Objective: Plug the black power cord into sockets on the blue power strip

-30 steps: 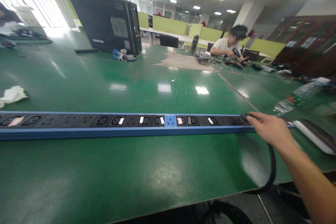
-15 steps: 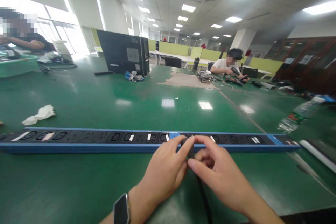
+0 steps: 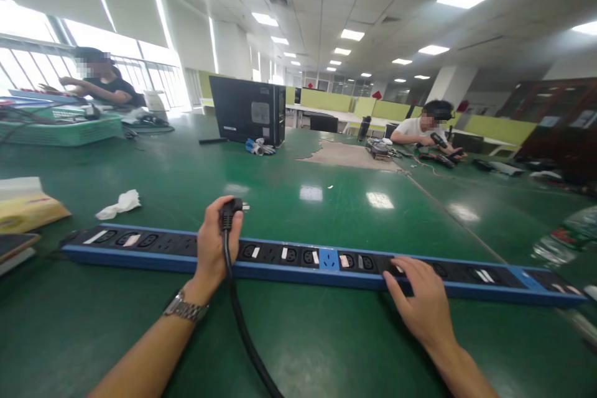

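My left hand (image 3: 217,242) is closed around a black power plug (image 3: 229,210), its metal prongs pointing right. A thick black cable (image 3: 242,323) runs from the plug down to the bottom edge. Beneath this hand lies a long blue and black power strip (image 3: 280,270) with several sockets, some carrying white labels; one socket block (image 3: 329,259) is blue. Right of the strip's middle, my right hand (image 3: 422,298) grips it, thumb at the front side and fingers on top. The wrist and fingers cover a few sockets.
Behind the strip are crumpled tissue (image 3: 120,204), a yellow packet (image 3: 28,205), a green basket (image 3: 69,127), a black computer case (image 3: 249,112) and gloves (image 3: 260,147). A plastic bottle (image 3: 569,236) lies at right. One person (image 3: 107,84) sits far left, another (image 3: 415,130) far right.
Both hands were together at the plug over the strip's middle. My left hand has carried the plug up and left; my right hand has moved right onto the strip. The view has shifted.
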A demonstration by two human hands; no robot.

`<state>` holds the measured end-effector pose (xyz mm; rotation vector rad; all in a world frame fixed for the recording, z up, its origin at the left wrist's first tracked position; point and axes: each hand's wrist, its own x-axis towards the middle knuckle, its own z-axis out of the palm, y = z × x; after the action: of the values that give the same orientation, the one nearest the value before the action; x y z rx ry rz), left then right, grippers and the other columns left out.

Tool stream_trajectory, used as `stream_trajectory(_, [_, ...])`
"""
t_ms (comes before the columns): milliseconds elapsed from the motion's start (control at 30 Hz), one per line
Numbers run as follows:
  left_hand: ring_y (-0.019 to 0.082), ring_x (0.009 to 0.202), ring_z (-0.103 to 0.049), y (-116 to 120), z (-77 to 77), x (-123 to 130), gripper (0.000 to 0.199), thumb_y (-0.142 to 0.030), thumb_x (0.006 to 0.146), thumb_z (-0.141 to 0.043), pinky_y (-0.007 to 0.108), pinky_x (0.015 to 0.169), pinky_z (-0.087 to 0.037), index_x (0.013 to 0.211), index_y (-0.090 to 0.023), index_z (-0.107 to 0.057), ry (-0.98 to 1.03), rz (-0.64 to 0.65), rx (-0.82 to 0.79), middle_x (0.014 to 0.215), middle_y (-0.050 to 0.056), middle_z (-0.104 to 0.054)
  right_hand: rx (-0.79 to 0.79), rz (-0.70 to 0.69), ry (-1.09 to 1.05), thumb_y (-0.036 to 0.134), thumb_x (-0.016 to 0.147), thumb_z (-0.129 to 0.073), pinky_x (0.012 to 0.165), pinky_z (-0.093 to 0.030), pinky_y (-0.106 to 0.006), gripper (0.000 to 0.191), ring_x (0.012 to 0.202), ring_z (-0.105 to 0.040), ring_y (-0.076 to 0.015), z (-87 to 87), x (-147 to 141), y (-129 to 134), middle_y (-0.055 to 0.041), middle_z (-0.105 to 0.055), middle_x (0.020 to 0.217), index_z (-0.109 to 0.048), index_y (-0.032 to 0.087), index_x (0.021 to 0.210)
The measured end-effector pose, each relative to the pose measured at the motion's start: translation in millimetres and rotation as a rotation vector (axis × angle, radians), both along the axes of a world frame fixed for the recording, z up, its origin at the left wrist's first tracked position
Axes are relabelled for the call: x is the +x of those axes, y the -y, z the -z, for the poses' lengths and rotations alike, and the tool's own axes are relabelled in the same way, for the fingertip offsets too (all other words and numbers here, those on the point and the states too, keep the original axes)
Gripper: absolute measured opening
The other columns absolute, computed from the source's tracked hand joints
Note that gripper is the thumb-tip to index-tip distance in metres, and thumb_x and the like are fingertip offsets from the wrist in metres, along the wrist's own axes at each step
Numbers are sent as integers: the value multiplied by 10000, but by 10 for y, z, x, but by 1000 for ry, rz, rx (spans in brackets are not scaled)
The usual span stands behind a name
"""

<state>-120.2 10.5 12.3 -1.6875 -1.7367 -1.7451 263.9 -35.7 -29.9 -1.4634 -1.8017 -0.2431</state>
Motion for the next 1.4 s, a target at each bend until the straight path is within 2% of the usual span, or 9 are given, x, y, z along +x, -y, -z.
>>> stream_trajectory(100, [224, 1042, -630, 24, 57, -96, 340, -401, 924, -498, 364, 950, -489, 1183, -193, -570, -139, 158, -40, 1132, 86, -648, 77, 60, 193, 490, 893, -525, 978, -406, -486, 432, 1126, -582, -320, 140, 165, -150, -138, -680, 1184, -677, 142, 1101])
stream_trajectory(233, [219, 1021, -657, 94, 53, -135, 402, -445, 912, -523, 338, 928, -511, 1238, -213, -560, -273, 400, -246, 1133, 66, -680, 69, 89, 310, 447, 937, -454, 1014, -363, -475, 441, 1221, -534, -304, 160, 180, -223, -124, -644, 1286, -644, 156, 1208])
stream_trajectory(367, [207, 867, -692, 151, -15, -152, 404, -491, 863, -584, 308, 801, -552, 1148, -204, -588, -283, 492, -396, 994, 45, -718, 68, 97, 313, 447, 946, -443, 1012, -366, -453, 441, 1221, -544, -292, 156, 172, -220, -124, -652, 1278, -663, 147, 1184])
stream_trajectory(500, [211, 921, -689, 182, -53, -124, 359, -481, 866, -587, 317, 837, -541, 1102, -217, -644, -345, 589, -431, 1045, 55, -722, 71, 106, 303, 441, 950, -440, 1006, -374, -441, 424, 1207, -559, -285, 158, 171, -214, -119, -667, 1254, -685, 151, 1138])
stream_trajectory(767, [221, 977, -671, 181, -74, -88, 349, -471, 859, -607, 343, 891, -520, 1103, -229, -664, -456, 608, -458, 1071, 59, -716, 83, 116, 298, 428, 952, -444, 999, -381, -437, 417, 1199, -564, -286, 156, 150, -207, -119, -672, 1245, -691, 144, 1132])
stream_trajectory(1133, [225, 883, -679, 154, -124, -101, 394, -535, 796, -629, 340, 797, -537, 1044, -235, -682, -457, 511, -592, 988, 44, -730, 88, 110, 279, 421, 946, -462, 980, -385, -423, 393, 1169, -590, -270, 150, 143, -213, -107, -691, 1213, -702, 152, 1102])
stream_trajectory(1267, [239, 920, -668, 215, -135, -19, 370, -520, 798, -641, 364, 840, -522, 1024, -232, -694, -464, 491, -484, 992, 55, -727, 84, 113, 266, 410, 943, -469, 985, -377, -423, 384, 1166, -593, -268, 139, 125, -213, -111, -694, 1209, -702, 147, 1099])
stream_trajectory(1400, [221, 904, -667, 262, -176, 395, 358, -473, 825, -657, 351, 820, -524, 1064, -207, -666, -309, 510, -259, 993, 62, -723, 59, 108, 254, 393, 939, -480, 988, -371, -421, 370, 1163, -597, -264, 121, 109, -204, -113, -697, 1200, -700, 142, 1098])
